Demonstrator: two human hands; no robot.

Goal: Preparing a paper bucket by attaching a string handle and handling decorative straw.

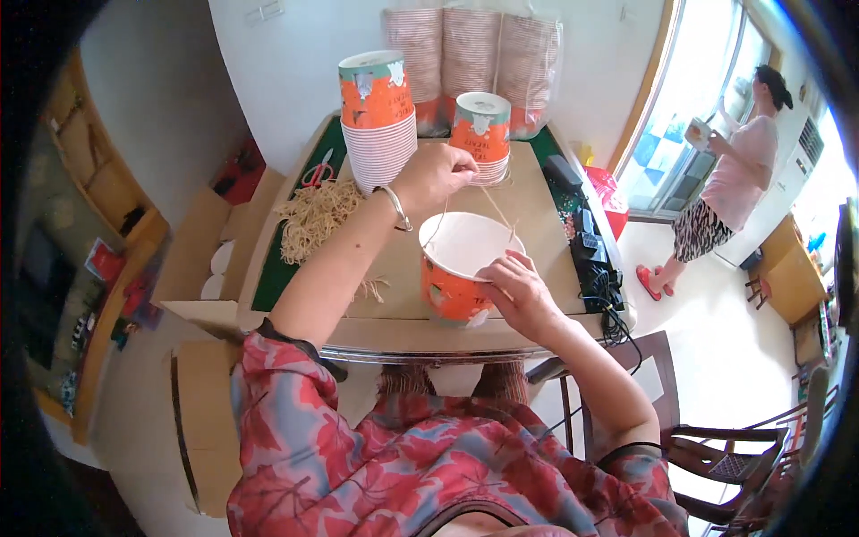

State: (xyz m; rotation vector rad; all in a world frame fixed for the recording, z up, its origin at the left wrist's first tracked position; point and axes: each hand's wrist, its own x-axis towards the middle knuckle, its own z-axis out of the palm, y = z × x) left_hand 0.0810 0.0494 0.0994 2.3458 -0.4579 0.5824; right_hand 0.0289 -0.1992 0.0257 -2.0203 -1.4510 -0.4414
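An orange paper bucket [452, 294] with a white inside stands upright, mouth up, near the front edge of the table. My left hand [434, 179] is closed in a pinch above its far rim, holding a thin beige cord [497, 208]. From those fingers the cord runs down to both sides of the bucket. At the right rim my right hand [521, 294] is closed, thumb and fingers gripping the bucket's edge where the cord comes down. Whether those fingers also pinch the cord's end is too small to tell.
A tall bucket stack [380, 148] and a shorter stack [483, 134] stand behind; bagged buckets [472, 58] line the wall. Left lie a cord pile [318, 224], red scissors [318, 170] and a cardboard box [215, 259]. Black cables [607, 300] edge the right. Another person [734, 170] stands far right.
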